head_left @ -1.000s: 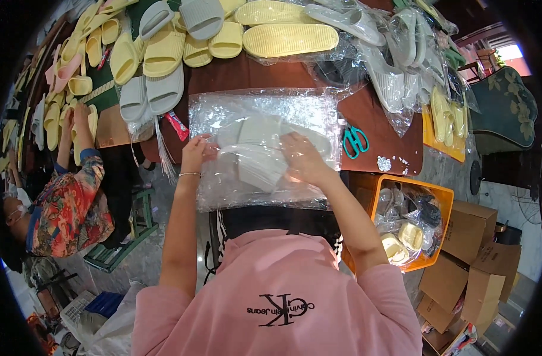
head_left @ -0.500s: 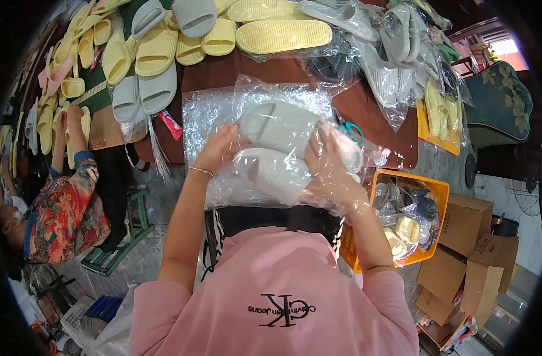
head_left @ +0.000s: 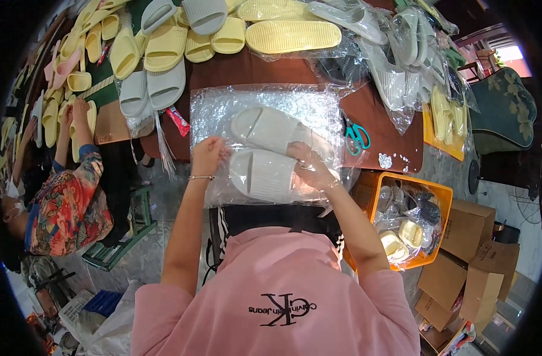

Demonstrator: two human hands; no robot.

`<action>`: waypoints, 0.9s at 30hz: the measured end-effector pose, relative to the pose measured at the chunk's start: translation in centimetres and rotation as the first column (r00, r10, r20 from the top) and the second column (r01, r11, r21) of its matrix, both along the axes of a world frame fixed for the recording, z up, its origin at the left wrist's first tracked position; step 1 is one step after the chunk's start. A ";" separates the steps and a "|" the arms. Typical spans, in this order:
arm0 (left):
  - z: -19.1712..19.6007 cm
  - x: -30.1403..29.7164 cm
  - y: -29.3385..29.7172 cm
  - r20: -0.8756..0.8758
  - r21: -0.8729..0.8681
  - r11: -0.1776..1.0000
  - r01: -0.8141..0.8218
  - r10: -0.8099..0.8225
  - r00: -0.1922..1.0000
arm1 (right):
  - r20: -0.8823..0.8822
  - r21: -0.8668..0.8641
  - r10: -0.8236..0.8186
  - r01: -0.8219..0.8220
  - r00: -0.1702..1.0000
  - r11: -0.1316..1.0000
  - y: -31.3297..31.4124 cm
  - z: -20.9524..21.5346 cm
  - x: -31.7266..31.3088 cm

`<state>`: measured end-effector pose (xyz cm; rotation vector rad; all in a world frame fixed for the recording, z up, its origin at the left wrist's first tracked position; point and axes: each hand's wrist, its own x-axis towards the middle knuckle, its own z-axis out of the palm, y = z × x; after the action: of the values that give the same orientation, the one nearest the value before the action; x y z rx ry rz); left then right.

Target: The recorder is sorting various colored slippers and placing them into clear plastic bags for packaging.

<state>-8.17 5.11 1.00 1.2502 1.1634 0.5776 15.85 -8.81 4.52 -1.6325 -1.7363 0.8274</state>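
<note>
A pair of pale grey slippers (head_left: 262, 172) lies side by side in a clear plastic bag (head_left: 223, 184), on a stack of clear plastic sheets or bags (head_left: 205, 101) at the table's front edge. My left hand (head_left: 207, 157) is at the bag's left side, its fingers pinched together on the film beside the slipper toes. Toward the heel end, my right hand (head_left: 311, 166) bends its fingers over the inner sides of the slippers. Shiny film covers part of that hand, and whether it is inside the bag is unclear.
Teal scissors (head_left: 357, 135) lie to the right on the brown table (head_left: 395, 148). Yellow slippers (head_left: 292, 35) and bagged grey ones line the back. At my right stands an orange crate (head_left: 440, 207) of bagged slippers, with cardboard boxes (head_left: 461, 237) beyond. Another person (head_left: 69, 202) works at left.
The grey slippers have settled flatter onto the plastic stack and slightly left. My right hand has moved left and inward, uncovering the scissors. My left hand stays at the bag's left side.
</note>
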 end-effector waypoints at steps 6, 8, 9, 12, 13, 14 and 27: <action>2.5 1.0 0.5 0.110 0.092 0.993 -0.075 0.065 0.992 | 0.206 0.134 -0.220 0.195 0.953 0.971 -3.0 3.7 -0.3; 4.5 1.9 0.1 0.049 0.175 0.981 -0.080 0.073 0.996 | 0.294 0.108 -0.218 0.194 0.930 0.975 -3.3 6.0 -0.5; 4.4 1.7 0.3 0.027 0.171 0.985 -0.010 0.006 1.000 | 0.344 0.113 -0.239 0.213 0.908 0.971 -3.6 7.1 -0.7; 6.2 2.1 0.0 0.102 0.080 0.991 0.104 -0.112 0.988 | 0.486 0.224 -0.275 0.186 0.830 0.957 -3.7 9.8 -1.3; 8.0 2.8 -0.5 0.131 -0.102 0.985 0.139 -0.126 0.983 | 0.337 0.321 -0.275 0.165 0.900 0.933 -3.0 9.2 -0.7; 8.1 3.8 -1.4 0.227 -0.160 0.974 0.161 -0.122 0.966 | 0.339 0.310 -0.232 0.125 0.912 0.943 -2.6 8.8 -0.5; 5.5 0.7 1.1 0.095 0.052 0.994 0.094 -0.099 0.991 | 0.463 0.157 -0.357 0.322 0.811 0.934 -4.8 8.3 1.2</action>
<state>-7.44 6.20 6.54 1.2975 1.0076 0.5904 17.03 -13.57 12.85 -2.1502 -1.6757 0.1822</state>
